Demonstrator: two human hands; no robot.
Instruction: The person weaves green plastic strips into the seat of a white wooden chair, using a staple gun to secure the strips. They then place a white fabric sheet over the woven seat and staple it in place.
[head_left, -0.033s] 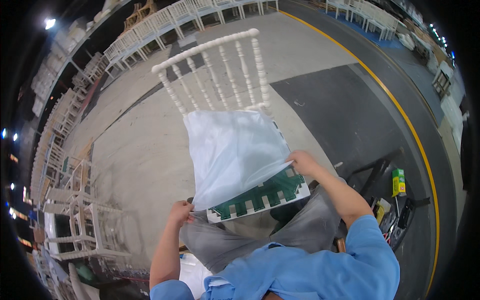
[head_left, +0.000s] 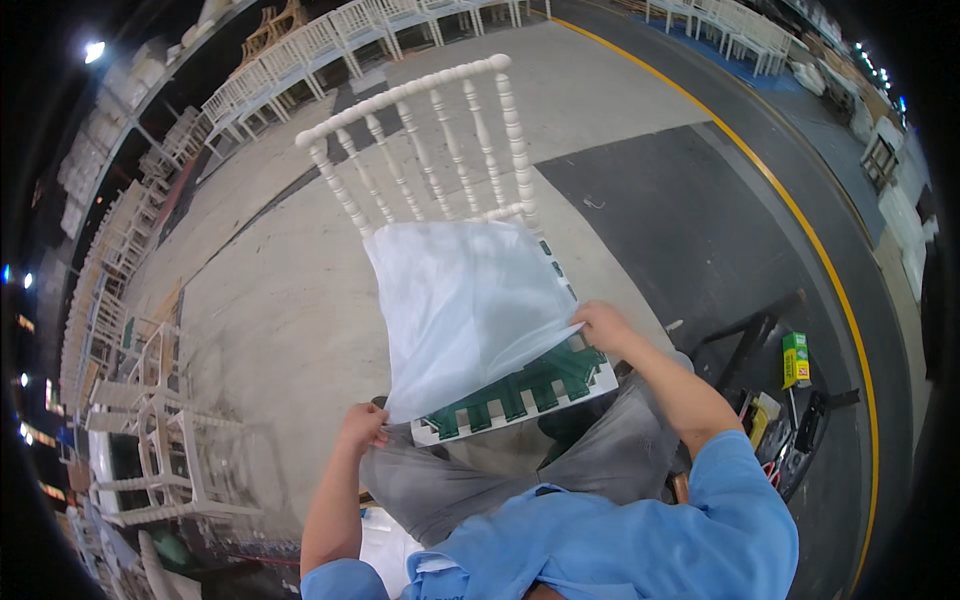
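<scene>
A white chair with turned spindles (head_left: 440, 148) stands in front of me, its backrest on the far side. Over most of its seat lies a thin white cloth (head_left: 465, 300), wrinkled in slanting folds. My left hand (head_left: 363, 427) pinches the cloth's near left corner beside the seat. At the near right, my right hand (head_left: 603, 327) grips the other corner between thumb and fingers. Below the slanting cloth edge shows the seat's front, with green webbing straps (head_left: 510, 393) over a white frame (head_left: 548, 406). The seat's front edge is close to my knees.
To the right, a dark stand (head_left: 812, 425) carries a green and yellow box (head_left: 795, 360) and several hand tools. Unfinished white chair frames (head_left: 165, 455) are stacked at the left. Rows of white chairs (head_left: 350, 35) line the back. A yellow line (head_left: 790, 185) curves along the floor.
The view has shifted very slightly. Both hands keep their hold on the cloth, which lies almost the same.
</scene>
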